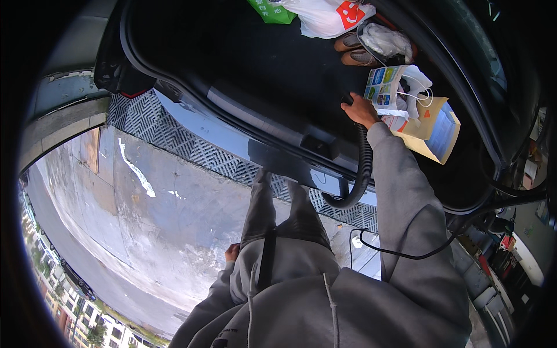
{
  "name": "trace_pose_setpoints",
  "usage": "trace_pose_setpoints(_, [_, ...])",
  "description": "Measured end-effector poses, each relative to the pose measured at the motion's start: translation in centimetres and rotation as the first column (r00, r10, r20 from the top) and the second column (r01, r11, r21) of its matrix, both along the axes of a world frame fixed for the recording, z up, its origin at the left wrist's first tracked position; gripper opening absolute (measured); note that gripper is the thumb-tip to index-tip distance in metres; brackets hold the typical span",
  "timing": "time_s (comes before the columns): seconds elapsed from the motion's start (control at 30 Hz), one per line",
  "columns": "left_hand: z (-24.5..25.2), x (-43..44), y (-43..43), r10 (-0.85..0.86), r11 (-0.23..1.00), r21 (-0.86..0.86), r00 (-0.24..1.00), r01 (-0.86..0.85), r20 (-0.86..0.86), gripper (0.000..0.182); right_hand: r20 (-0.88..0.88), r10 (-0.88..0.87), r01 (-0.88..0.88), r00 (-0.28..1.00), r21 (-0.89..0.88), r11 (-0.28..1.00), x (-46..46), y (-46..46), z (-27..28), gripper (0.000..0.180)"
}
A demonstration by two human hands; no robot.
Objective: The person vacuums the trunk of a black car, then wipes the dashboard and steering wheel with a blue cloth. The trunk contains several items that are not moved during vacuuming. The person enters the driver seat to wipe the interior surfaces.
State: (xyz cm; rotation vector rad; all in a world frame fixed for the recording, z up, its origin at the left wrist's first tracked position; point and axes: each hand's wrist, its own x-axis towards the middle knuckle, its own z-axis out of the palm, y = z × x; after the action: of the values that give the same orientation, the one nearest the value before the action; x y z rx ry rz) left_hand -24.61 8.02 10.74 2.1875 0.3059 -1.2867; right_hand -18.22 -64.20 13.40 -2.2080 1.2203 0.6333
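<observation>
My right hand point(362, 108) grips the end of a black corrugated vacuum hose point(362, 161) inside a car's open trunk. The hose curves down over the trunk sill and bends back beneath it; its tip is dark against the black trunk floor point(278, 65). Just beside the hand stand a printed paper bag with white string handles point(383, 87) and a yellow paper bag point(420, 145) with blue contents. My left hand point(232, 252) hangs low by my hip, partly hidden by the sleeve and clothing, and whether it holds anything is not visible.
Brown shoes point(357, 56), a white plastic bag point(324, 17) and a green bag point(274, 13) lie deeper in the trunk. The bumper point(209, 132) is between me and the trunk. A black cable point(417, 256) loops by my right arm. Floor grating point(209, 150) runs below the bumper.
</observation>
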Motion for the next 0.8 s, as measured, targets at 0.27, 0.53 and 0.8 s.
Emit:
trace_pose_setpoints(0.27, [-0.9, -1.0, -0.2, 0.051, 0.999, -0.014, 0.999, -0.051, 0.009, 0.026, -0.107, 0.21, -0.198, 0.972, 0.11, 0.974, 1.2, 2.7, -1.1, 0.059])
trace_pose_setpoints(0.53, [-1.8, -1.7, 1.1, 0.07, 0.997, 0.03, 0.996, -0.069, -0.048, 0.025, 0.054, -0.002, 0.003, 0.999, -0.036, 0.999, 3.4, 0.8, -1.1, 0.064])
trace_pose_setpoints(0.8, [-2.2, -1.6, 0.0, 0.134, 0.991, 0.009, 0.991, -0.133, -0.022, 0.029, -0.139, 0.329, -0.287, 0.934, 0.259, 0.922, 3.0, 4.7, -0.1, 0.071])
